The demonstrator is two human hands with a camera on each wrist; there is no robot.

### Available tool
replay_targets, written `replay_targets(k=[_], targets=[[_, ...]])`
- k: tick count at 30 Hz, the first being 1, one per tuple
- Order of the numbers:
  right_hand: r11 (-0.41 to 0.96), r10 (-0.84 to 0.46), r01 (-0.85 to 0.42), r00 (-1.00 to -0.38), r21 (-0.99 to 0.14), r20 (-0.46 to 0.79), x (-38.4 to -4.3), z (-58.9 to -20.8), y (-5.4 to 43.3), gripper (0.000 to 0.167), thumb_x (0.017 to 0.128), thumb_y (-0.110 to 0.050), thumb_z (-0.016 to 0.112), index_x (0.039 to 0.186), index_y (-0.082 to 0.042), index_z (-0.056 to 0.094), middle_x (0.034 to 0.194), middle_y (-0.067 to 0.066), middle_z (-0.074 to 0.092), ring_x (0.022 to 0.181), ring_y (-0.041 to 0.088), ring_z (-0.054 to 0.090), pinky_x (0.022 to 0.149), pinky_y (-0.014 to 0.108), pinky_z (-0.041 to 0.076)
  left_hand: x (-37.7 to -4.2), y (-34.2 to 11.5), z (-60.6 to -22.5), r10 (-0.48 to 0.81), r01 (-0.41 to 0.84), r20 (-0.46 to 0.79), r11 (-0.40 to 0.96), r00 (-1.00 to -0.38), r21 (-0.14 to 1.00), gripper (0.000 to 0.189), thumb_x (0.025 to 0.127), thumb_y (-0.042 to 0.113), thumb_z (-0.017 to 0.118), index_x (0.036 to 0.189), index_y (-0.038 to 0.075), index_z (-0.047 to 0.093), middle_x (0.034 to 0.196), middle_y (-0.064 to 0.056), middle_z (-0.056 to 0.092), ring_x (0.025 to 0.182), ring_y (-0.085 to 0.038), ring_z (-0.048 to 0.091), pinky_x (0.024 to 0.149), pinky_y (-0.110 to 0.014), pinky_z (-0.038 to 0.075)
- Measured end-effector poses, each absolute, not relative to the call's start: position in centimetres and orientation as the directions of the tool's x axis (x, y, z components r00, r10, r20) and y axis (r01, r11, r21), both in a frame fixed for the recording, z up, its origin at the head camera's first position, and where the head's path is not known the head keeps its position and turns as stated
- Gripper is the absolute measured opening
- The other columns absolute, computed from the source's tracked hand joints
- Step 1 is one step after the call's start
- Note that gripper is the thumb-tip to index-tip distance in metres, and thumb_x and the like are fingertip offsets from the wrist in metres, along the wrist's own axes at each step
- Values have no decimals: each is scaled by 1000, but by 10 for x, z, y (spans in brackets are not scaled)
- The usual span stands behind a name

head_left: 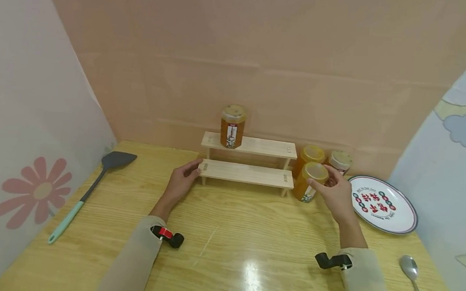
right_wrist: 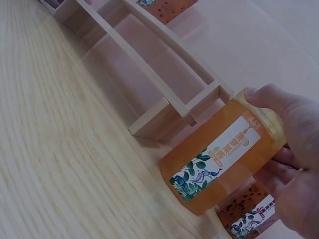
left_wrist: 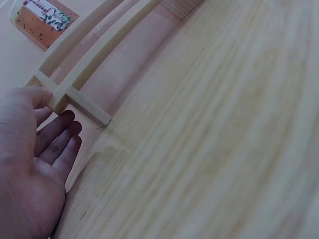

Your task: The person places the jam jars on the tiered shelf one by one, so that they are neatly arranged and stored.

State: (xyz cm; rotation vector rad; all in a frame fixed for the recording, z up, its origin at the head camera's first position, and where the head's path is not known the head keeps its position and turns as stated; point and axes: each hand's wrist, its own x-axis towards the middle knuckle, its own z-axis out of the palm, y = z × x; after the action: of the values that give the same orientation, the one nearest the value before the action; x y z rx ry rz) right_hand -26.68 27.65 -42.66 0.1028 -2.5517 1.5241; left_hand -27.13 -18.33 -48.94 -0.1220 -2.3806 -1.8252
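Observation:
My right hand (head_left: 338, 196) grips an amber jar (head_left: 307, 184) near its yellow lid, to the right of a two-step wooden rack (head_left: 247, 173). In the right wrist view the jar (right_wrist: 219, 154) leans, its white label with green leaves facing the camera. At the rack's left end my left hand (head_left: 182, 181) touches the lower step, thumb at the board's edge. The left wrist view shows that hand's (left_wrist: 35, 164) fingers below the step's corner. Another jar (head_left: 232, 127) with dark specks stands on the upper step, left of its middle.
Behind the gripped jar stand a yellow-lidded jar (head_left: 312, 153) and a pale-lidded jar (head_left: 340, 160). A white oval plate (head_left: 402, 209) with red print lies at the right, a metal spoon (head_left: 410, 268) in front of it. Far left lies a spatula (head_left: 92, 188) with a mint handle.

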Motion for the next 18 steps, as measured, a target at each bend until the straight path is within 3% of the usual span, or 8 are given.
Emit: replay_targets(k=[7,18], targets=[[462,45,-138,-983,-876,179,-262,-416,275,74,92,-39,78,154,-11,48,134,-3,57,111,-4,55,88,4,47,-271,-184,-487,-24,151,163,268,-986,952,40,106,25,60,146,18,61,154,-8,56,145,-25,51,119,-45,44],[446,52,-147,-980,-883,190,-249,-382,260,78,93,-41,78,157,-14,44,149,16,54,121,10,58,86,5,49,-270,-183,-487,-23,146,158,263,-987,954,40,106,25,61,145,17,61,153,-10,56,145,-27,51,119,-47,43]])
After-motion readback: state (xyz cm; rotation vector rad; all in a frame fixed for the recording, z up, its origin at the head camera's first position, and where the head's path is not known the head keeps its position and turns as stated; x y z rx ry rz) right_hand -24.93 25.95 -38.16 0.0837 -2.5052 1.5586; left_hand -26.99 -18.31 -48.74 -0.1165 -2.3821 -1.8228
